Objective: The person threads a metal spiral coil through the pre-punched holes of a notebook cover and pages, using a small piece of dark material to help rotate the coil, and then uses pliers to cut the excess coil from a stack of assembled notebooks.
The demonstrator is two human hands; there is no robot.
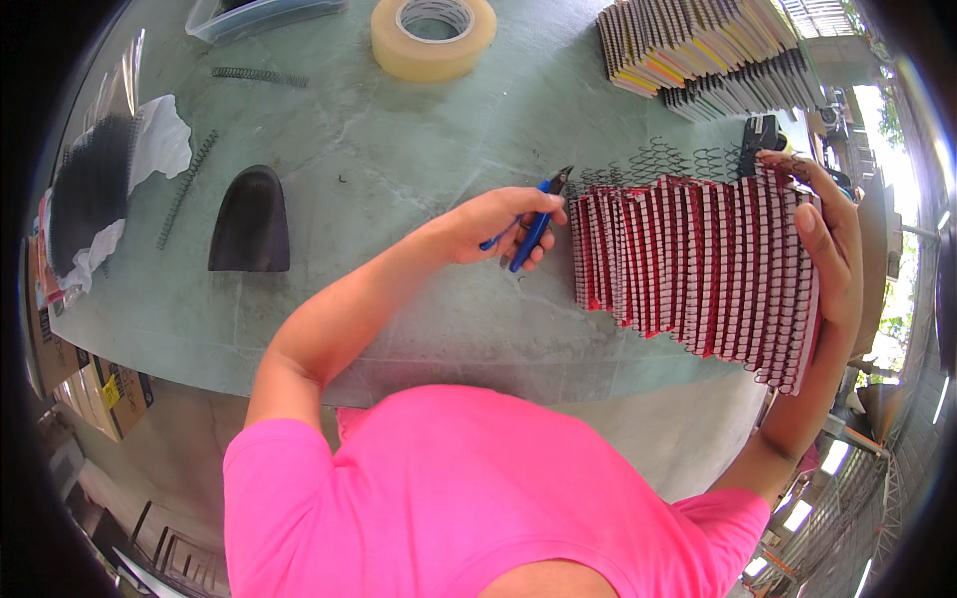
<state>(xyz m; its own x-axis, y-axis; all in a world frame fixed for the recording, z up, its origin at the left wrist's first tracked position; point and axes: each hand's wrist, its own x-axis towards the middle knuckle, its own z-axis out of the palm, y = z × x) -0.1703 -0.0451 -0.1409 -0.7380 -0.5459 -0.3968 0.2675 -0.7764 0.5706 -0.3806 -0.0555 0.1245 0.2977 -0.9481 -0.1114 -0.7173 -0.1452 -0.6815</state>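
My left hand (511,225) is closed around a pair of blue-handled wire cutters (534,239), whose dark jaws point away from me near the left end of a row of notebooks. The spiral-bound notebooks (698,264), red and white with dark wire coils, stand packed side by side with their spines toward me. Loose coil ends (658,159) stick out along the far side of the row. Around the right end of the row curves my right hand (835,239), its fingers over the far corner and its thumb on the near side.
More stacked notebooks (698,45) stand at the far right. A large tape roll (434,60) and a clear plastic bin (259,18) lie at the back. A black curved block (249,224), loose coils (187,189) and a bundle of black coils (95,194) occupy the left side.
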